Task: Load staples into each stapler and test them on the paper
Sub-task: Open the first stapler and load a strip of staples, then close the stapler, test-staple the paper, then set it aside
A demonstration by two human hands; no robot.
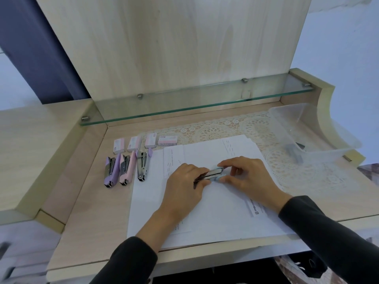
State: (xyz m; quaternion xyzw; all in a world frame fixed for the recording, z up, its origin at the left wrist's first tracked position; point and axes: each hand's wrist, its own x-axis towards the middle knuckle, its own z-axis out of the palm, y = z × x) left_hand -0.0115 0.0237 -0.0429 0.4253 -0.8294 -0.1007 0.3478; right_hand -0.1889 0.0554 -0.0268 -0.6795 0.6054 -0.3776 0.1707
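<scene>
1 blue stapler (215,173) held between left hand (185,182) and right hand (249,175) fingers (230,162)

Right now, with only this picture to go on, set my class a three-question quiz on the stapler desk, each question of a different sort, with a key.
1. True or false: nobody is touching the blue stapler.
2. How many staple boxes lie in the row behind the open staplers?
3. Where is the blue stapler held? A. over the paper B. over the lace mat C. inside the clear bin

Key
1. False: the left hand and the right hand both grip it.
2. Four.
3. A.
</scene>
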